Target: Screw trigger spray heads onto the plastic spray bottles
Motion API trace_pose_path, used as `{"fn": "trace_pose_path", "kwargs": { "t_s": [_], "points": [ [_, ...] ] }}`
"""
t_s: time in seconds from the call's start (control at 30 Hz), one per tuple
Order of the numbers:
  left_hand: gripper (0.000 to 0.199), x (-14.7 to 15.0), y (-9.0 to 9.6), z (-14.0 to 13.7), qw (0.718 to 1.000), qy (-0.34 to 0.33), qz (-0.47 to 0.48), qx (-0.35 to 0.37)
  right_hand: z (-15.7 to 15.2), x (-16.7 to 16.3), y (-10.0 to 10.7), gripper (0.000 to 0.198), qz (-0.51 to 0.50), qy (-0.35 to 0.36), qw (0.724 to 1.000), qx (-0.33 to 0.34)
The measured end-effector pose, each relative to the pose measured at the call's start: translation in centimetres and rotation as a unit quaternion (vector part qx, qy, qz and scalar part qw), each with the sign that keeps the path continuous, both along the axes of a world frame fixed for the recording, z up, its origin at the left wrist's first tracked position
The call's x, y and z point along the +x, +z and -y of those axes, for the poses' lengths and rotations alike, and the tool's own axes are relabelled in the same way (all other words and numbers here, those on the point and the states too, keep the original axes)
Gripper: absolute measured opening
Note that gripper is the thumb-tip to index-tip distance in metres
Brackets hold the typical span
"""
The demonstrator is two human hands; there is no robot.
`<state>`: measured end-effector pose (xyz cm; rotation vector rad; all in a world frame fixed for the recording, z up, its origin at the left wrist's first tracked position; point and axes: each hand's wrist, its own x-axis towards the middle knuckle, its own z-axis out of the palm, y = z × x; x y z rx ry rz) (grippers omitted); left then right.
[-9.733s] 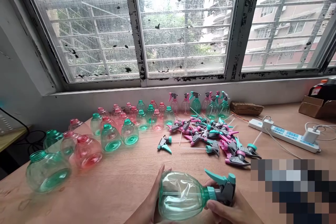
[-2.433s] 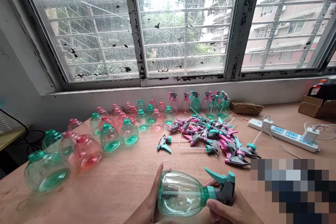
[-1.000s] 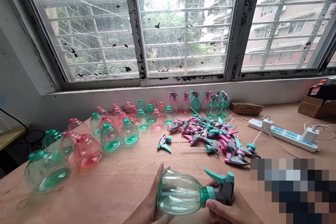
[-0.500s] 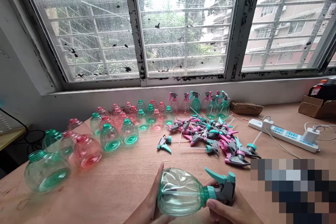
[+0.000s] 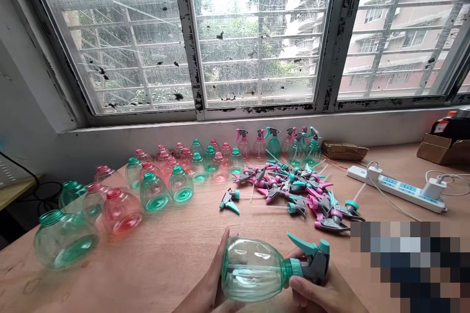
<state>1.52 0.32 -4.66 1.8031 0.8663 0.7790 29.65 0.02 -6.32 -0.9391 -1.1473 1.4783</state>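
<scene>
A clear green spray bottle (image 5: pixel 253 269) lies sideways in the air near the table's front edge, its base to the left. My left hand (image 5: pixel 215 274) is wrapped round the base end, with most fingers hidden behind the bottle. At the neck, my right hand (image 5: pixel 319 293) grips the teal collar and the grey-and-teal spray head (image 5: pixel 314 261), which sits on the bottle's mouth. A thin tube shows inside the bottle. Beyond my hands, a loose teal-and-grey spray head (image 5: pixel 230 200) lies on the table.
Several open green and pink bottles (image 5: pixel 154 193) stand at left and centre. A heap of loose spray heads (image 5: pixel 290 181) lies right of centre. Behind it stand several bottles with heads fitted (image 5: pixel 273 145). A power strip (image 5: pixel 396 188) and cardboard box (image 5: pixel 436 149) are at right.
The bottle has rolled slightly about its length in my hands, so the reflections on its wall differ. Both hands keep nearly the same place and hold.
</scene>
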Motion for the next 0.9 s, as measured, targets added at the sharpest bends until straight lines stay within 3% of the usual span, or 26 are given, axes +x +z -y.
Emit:
{"fn": "trace_pose_path", "kwargs": {
  "t_s": [0.23, 0.37, 0.6, 0.77, 0.9],
  "points": [
    [0.110, -0.1, -0.1, -0.2, 0.998, -0.029, 0.027, -0.039, 0.0, 0.0, 0.1, 0.054, 0.000, 0.002, 1.000, -0.010],
    [0.105, -0.1, -0.4, -0.3, 0.998, -0.038, 0.045, -0.027, 0.0, 0.1, 0.1, 0.054, 0.011, 0.006, 1.000, 0.000],
    [0.100, 0.3, 0.9, 0.3, 1.000, 0.003, -0.003, -0.020, 0.1, 0.1, 0.3, 0.053, 0.026, 0.004, 1.000, 0.004],
    [0.112, 0.1, 0.9, 0.2, 0.998, -0.037, 0.014, -0.046, 0.1, 0.0, 0.5, 0.053, 0.008, 0.006, 1.000, 0.001],
    [0.110, -0.1, 0.5, 0.0, 0.998, -0.044, 0.021, -0.048, 0.1, -0.1, 0.6, 0.054, 0.014, 0.003, 1.000, 0.000]
  ]
}}
